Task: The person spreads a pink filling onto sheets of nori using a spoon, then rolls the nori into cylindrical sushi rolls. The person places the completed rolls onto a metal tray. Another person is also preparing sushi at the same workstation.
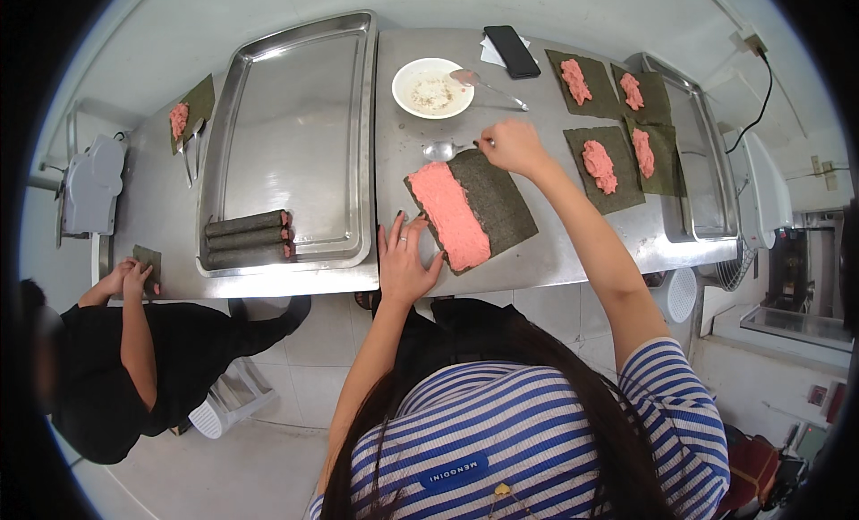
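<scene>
A dark green seaweed sheet (506,207) lies on the metal table in front of me. Pink minced filling (449,220) is spread in a broad band over its left part. My left hand (407,262) rests at the sheet's left edge with fingers apart, fingertips touching or very near it. Above the sheet's top edge, my right hand (512,148) is closed round the handle of a metal spoon (440,150). The spoon's bowl points left, just beyond the filling. A white bowl (433,88) with pale liquid stands farther back, another spoon (490,87) resting on its rim.
Left stands a large metal tray (295,144) holding dark seaweed rolls (249,238). Several seaweed sheets with pink filling (599,166) lie right, beside another tray (693,144). A black phone (512,52) lies at the back. At far left, a co-worker's hands (130,277) handle a sheet.
</scene>
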The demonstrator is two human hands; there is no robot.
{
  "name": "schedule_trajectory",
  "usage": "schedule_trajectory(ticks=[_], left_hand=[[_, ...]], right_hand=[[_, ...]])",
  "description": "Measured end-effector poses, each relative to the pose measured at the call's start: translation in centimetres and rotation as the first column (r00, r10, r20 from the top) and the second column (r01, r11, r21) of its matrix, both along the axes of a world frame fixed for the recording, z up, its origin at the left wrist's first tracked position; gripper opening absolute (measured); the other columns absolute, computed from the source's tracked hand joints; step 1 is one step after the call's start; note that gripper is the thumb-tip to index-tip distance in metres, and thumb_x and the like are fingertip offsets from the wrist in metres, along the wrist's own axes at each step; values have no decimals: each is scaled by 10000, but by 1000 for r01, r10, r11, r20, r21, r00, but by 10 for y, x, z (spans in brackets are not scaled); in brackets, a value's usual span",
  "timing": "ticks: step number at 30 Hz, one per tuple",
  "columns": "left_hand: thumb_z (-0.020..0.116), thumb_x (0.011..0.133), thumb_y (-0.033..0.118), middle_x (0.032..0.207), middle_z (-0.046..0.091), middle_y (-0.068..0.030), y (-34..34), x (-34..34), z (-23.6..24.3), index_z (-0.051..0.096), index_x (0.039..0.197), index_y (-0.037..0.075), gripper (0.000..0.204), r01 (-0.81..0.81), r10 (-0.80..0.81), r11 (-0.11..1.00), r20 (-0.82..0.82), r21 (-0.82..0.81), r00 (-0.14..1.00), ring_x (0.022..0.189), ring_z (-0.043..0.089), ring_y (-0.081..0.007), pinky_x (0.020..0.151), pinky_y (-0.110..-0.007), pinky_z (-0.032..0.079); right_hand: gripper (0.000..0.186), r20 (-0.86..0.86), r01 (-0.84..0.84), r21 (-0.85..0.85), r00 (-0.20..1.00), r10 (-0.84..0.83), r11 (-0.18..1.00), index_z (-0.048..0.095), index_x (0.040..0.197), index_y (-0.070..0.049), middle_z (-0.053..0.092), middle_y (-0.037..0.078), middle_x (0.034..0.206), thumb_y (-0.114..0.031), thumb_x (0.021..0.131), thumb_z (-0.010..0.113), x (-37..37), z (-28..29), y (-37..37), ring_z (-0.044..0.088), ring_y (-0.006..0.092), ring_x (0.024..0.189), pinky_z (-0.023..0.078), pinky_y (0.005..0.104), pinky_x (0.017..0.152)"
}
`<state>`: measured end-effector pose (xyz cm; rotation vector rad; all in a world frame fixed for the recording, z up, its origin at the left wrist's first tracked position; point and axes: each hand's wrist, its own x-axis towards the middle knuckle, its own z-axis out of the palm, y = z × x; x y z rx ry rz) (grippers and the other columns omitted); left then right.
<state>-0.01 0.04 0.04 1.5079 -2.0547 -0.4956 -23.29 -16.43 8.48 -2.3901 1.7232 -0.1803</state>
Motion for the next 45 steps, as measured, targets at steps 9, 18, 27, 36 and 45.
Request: schedule_trajectory(ticks=[9,18,27,36,45], left_hand=[[729,718,264,1308,532,-65,0,0,0,454,1239,93,614,2,-2,1000,11,-9,1000,1350,349,-342,1115,-588,198],[732,717,263,1312,530,-64,0,-1,-3,456,1252,94,625,5,-5,1000,33,-3,999,1355,349,-329,1122,-580,187],[725,740,296,1336,509,-45,0,-3,-4,432,1267,105,632,1,-1,1000,74,1,997,1370,331,-306,1128,-570,184],[723,733,272,1335,516,-80,0,-3,-1,447,1265,90,626,14,-13,1000,67,-11,998,1359,337,-335,1124,-582,178],[726,741,284,1340,497,-76,5,-20,6,419,1294,82,664,-22,19,999,80,41,997,1371,316,-331,1139,-570,146]], right_hand=[[201,2,153,352,986,-164,924,745,826,-131,693,131,771,-256,808,588,-14,-5,21,666,310,777,502,431,693],[205,103,154,375,973,-206,914,738,813,-154,693,94,766,-245,807,555,-20,-17,44,663,294,772,504,418,693],[225,125,87,413,981,-151,907,721,727,-112,666,123,682,-241,817,560,-44,-8,97,649,312,708,486,434,655],[223,135,74,457,979,-151,887,724,724,-111,671,128,695,-241,823,573,-73,7,168,648,328,725,487,430,679],[235,286,137,351,926,-246,926,726,988,-149,694,124,828,-165,829,553,-87,11,186,655,326,801,497,441,726]])
